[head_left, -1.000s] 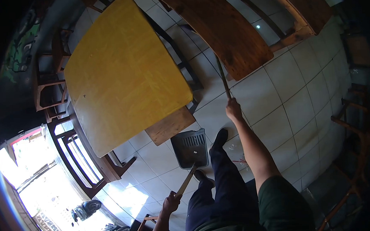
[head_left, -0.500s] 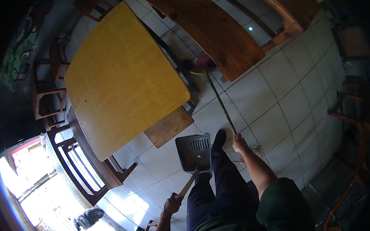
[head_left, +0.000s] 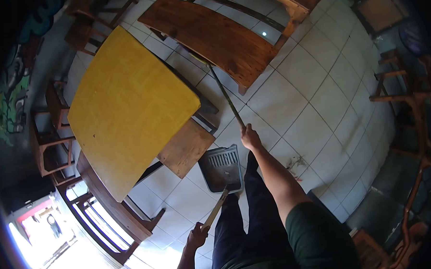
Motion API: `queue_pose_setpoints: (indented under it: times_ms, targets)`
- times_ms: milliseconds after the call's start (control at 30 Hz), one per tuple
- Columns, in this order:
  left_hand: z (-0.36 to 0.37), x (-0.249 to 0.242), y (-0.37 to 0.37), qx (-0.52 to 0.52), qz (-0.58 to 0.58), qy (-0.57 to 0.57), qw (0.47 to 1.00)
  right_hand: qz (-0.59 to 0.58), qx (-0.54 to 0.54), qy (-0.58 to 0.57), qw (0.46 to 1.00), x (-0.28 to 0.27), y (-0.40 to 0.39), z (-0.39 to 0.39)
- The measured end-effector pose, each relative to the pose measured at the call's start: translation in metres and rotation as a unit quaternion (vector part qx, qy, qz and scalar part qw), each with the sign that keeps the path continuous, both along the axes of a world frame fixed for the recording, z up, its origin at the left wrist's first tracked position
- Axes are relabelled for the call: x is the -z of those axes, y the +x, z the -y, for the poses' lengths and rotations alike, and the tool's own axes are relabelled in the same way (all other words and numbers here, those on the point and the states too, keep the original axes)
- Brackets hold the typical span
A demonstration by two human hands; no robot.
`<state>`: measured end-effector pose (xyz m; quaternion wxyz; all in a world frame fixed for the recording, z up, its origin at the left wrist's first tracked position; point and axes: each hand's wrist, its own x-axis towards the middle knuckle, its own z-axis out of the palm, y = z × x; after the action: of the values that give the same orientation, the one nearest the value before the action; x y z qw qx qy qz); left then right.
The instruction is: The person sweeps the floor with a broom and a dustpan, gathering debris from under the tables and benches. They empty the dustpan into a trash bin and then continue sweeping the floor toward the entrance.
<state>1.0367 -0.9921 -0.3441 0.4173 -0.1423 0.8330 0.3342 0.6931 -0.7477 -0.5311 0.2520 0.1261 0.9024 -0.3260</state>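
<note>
the left hand [head_left: 197,236], low in the view beside the person's dark trousers [head_left: 239,229], is closed around the end of a wooden handle [head_left: 216,209]. that handle runs up to a grey dustpan [head_left: 222,169], which rests on the white tiled floor [head_left: 296,116] just ahead of the person's shoe, its ribbed back edge facing the tables. hand and pan sit much as they did half a second ago, though the pan now lies closer to the wooden bench [head_left: 185,148] that pokes out from under the yellow table [head_left: 127,104].

the right hand [head_left: 250,138] is wrapped tight around a thin broom stick [head_left: 227,98]. a moment ago this hand was low, near the shoe; now the arm is stretched forward and the hand is higher up the floor. the stick slants away to the upper left and its far end goes under the edge of the brown wooden table [head_left: 206,36], where the broom head is hidden; earlier a reddish head showed at that spot.

a few bits of litter [head_left: 296,162] lie on the tiles to the right of the forearm. wooden chairs [head_left: 396,83] stand further off along the right wall.
</note>
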Motion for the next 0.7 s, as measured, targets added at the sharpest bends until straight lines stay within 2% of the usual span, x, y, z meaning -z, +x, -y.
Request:
queue_pose_setpoints:
  times_ms: [67, 133, 167, 200, 267, 300, 333, 367, 400, 500, 533, 600, 667, 700]
  targets:
    - [0.016, -0.007, 0.008, -0.006, -0.017, -0.008, 1.0, 0.018, 0.005, -0.023, 1.0, -0.004, -0.005, 0.016]
    - [0.029, -0.023, 0.005, 0.043, -0.037, -0.011, 0.998, 0.171, 0.051, -0.09, 0.98, -0.019, 0.0, 0.015]
    - [0.032, -0.034, 0.0, 0.001, 0.018, -0.019, 1.0, 0.133, 0.04, -0.072, 0.988, 0.003, 0.02, 0.007]
    - [0.038, -0.032, -0.001, 0.008, 0.007, -0.014, 1.0, 0.176, 0.017, -0.061, 0.982, -0.005, 0.037, -0.007]
    - [0.056, -0.025, 0.01, -0.014, 0.078, -0.039, 0.996, 0.216, -0.023, -0.053, 0.975, -0.035, 0.079, -0.044]
    - [0.074, -0.004, 0.028, 0.053, 0.027, -0.027, 0.998, 0.27, 0.023, -0.061, 0.961, -0.09, 0.095, -0.058]
    - [0.074, -0.007, 0.017, 0.058, 0.014, -0.024, 0.998, 0.289, 0.013, -0.017, 0.957, -0.081, 0.124, -0.088]
    - [0.073, -0.02, 0.001, 0.035, 0.059, -0.051, 0.996, 0.303, 0.089, -0.088, 0.945, -0.056, 0.165, -0.119]
    - [0.072, -0.027, -0.008, 0.011, 0.105, -0.077, 0.991, 0.321, 0.123, -0.132, 0.93, -0.079, 0.189, -0.14]
    - [0.088, -0.01, -0.006, 0.024, 0.106, -0.084, 0.991, 0.384, 0.165, -0.088, 0.904, -0.11, 0.247, -0.184]
    - [0.087, -0.009, -0.011, 0.029, 0.116, -0.094, 0.988, 0.38, 0.172, -0.086, 0.905, -0.116, 0.26, -0.189]
    - [0.085, -0.013, -0.019, 0.034, 0.131, -0.081, 0.988, 0.256, 0.057, -0.037, 0.964, -0.122, 0.288, -0.198]
    - [0.082, -0.015, -0.023, 0.046, 0.131, -0.082, 0.987, 0.236, 0.04, -0.032, 0.97, -0.103, 0.309, -0.198]
    - [0.08, -0.015, -0.026, 0.054, 0.132, -0.08, 0.986, 0.151, 0.011, -0.002, 0.988, -0.097, 0.315, -0.19]
